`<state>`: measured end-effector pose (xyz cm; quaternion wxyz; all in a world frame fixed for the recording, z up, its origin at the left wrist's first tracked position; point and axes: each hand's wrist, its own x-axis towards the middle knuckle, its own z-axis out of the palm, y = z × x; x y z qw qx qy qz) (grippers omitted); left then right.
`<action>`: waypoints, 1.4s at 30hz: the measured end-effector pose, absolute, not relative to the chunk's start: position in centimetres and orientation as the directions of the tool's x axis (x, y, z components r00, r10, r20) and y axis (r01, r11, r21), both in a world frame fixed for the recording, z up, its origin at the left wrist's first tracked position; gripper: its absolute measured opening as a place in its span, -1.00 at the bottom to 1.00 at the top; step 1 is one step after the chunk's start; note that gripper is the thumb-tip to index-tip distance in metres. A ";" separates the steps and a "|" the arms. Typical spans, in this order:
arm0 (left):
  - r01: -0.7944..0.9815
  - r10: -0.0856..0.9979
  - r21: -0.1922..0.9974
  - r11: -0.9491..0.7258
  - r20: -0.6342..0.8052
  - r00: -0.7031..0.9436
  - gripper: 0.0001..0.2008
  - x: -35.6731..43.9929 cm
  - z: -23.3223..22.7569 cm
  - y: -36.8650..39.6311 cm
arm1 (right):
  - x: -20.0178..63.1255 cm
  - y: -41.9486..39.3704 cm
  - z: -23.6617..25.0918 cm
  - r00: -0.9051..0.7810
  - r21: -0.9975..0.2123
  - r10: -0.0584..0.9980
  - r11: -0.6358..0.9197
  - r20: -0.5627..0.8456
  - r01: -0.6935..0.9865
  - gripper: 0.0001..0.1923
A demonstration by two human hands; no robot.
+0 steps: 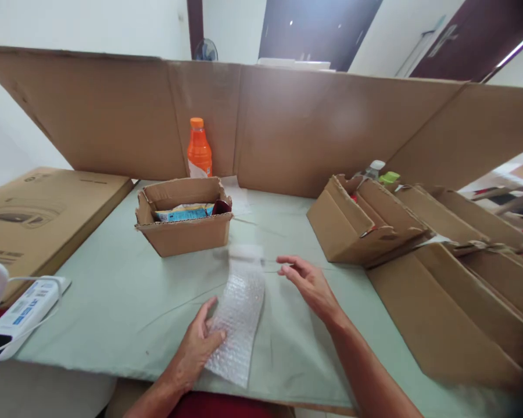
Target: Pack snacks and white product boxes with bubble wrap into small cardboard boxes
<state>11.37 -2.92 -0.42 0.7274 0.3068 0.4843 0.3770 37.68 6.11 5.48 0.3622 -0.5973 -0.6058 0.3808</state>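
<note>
A strip of clear bubble wrap (pixel 239 307) lies lengthwise on the green tablecloth, its near end close to the table's front edge. The far end (pixel 246 253) looks folded or rolled and is blurred; whether anything is inside I cannot tell. My left hand (pixel 196 345) grips the strip's left edge, thumb on top and the other fingers partly hidden along the side. To the right of the far end, my right hand (pixel 307 284) hovers with fingers stretched forward and nothing in it, apart from the wrap.
Ahead on the left stands an open cardboard box (pixel 192 235) with packets inside, an orange bottle (pixel 199 150) behind it. Several open cardboard boxes (pixel 357 220) line the right side. At the left are a flat carton (pixel 47 215) and a power strip (pixel 28 310). A cardboard screen (pixel 287 122) closes the back.
</note>
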 end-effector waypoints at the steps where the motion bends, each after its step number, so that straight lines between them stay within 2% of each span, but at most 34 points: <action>1: -0.243 0.850 0.818 0.522 -0.473 0.234 0.16 11.2 -0.6 -3.0 | 37.6 5.2 5.3 -0.122 -0.901 0.991 0.003 -0.056 0.434 -0.60; 3: -0.198 0.868 0.850 0.489 -0.452 0.204 0.12 11.2 -0.8 -3.2 | 36.8 3.8 5.3 -0.358 -0.922 0.923 0.009 -0.141 0.386 -0.66; 5: -0.142 0.887 0.881 0.451 -0.425 0.181 0.04 11.3 -0.9 -3.5 | 35.4 3.8 5.1 -0.553 -0.946 0.803 -0.041 -0.222 0.321 -0.68; 7: -0.094 0.892 0.894 0.437 -0.417 0.175 -0.04 11.4 -0.9 -3.8 | 34.1 5.6 4.5 -0.637 -0.947 0.713 -0.123 -0.293 0.297 -0.65; 9: -0.061 0.889 0.895 0.441 -0.427 0.166 -0.10 11.3 -0.8 -4.2 | 33.2 8.9 3.7 -0.589 -0.929 0.732 -0.170 -0.343 0.329 -0.66; 11: -0.038 0.888 0.895 0.445 -0.435 0.148 -0.14 11.1 -0.6 -4.6 | 33.1 12.6 3.0 -0.455 -0.913 0.825 -0.164 -0.335 0.374 -0.69; 13: -0.036 0.884 0.890 0.455 -0.446 0.141 -0.19 10.6 -0.3 -4.9 | 33.4 15.9 2.4 -0.296 -0.912 0.921 -0.124 -0.252 0.390 -0.70; 15: -0.045 0.865 0.871 0.489 -0.478 0.155 -0.30 10.2 -0.1 -5.2 | 34.1 18.0 2.1 -0.180 -0.916 0.974 -0.059 -0.141 0.397 -0.70; 18: -0.099 0.805 0.804 0.586 -0.563 0.186 -0.47 9.6 0.0 -5.2 | 35.2 18.5 2.2 -0.092 -0.902 0.996 0.035 -0.006 0.429 -0.72; 20: -0.184 0.765 0.745 0.641 -0.602 0.229 -0.49 9.3 0.3 -5.0 | 36.1 16.8 2.4 -0.058 -0.888 0.998 0.059 0.037 0.455 -0.69; 22: -0.268 0.749 0.700 0.662 -0.604 0.273 -0.47 9.0 0.9 -4.6 | 37.3 13.6 2.9 -0.088 -0.869 0.994 0.097 0.061 0.485 -0.63; 24: -0.345 0.746 0.661 0.666 -0.588 0.313 -0.47 8.6 1.6 -3.9 | 38.3 9.1 3.4 -0.237 -0.822 0.969 0.195 0.075 0.535 -0.52; 27: -0.429 0.713 0.569 0.701 -0.550 0.436 -0.51 8.4 2.5 -2.5 | 38.2 2.0 3.7 -0.488 -0.718 0.872 0.357 0.027 0.597 -0.27; 29: -0.438 0.688 0.533 0.724 -0.519 0.506 -0.52 8.6 3.0 -1.4 | 36.6 -1.5 3.1 -0.506 -0.699 0.862 0.366 0.007 0.615 -0.14; 31: -0.413 0.676 0.540 0.733 -0.509 0.533 -0.49 9.0 3.3 -0.6 | 34.4 -3.3 1.9 -0.383 -0.729 0.923 0.290 0.042 0.619 -0.25; 34: -0.314 0.694 0.634 0.706 -0.535 0.481 -0.43 9.2 3.5 -0.3 | 31.8 -3.3 -0.3 -0.054 -0.787 0.994 0.108 0.095 0.607 -0.56; 36: -0.172 0.792 0.795 0.582 -0.506 0.342 -0.34 8.9 3.2 -0.7 | 31.1 -2.7 -1.4 0.096 -0.776 0.987 0.037 0.125 0.630 -0.59; 37: -0.064 0.865 0.881 0.468 -0.441 0.240 -0.30 8.8 3.0 -1.1 | 31.1 -2.5 -1.7 0.135 -0.753 0.980 0.021 0.145 0.657 -0.58; 39: 0.221 0.979 0.963 0.154 -0.180 0.100 -0.32 8.5 2.2 -1.7 | 31.4 -2.2 -2.2 0.153 -0.691 0.971 0.016 0.182 0.723 -0.56; 40: 0.366 0.994 0.930 -0.027 -0.014 0.108 -0.36 8.5 1.8 -1.9 | 31.5 -2.1 -2.3 0.140 -0.659 0.971 0.022 0.192 0.752 -0.56; 42: 0.554 0.928 0.749 -0.363 0.238 0.286 -0.40 8.7 1.0 -1.9 | 31.7 -1.9 -2.4 0.097 -0.599 0.975 0.044 0.201 0.800 -0.58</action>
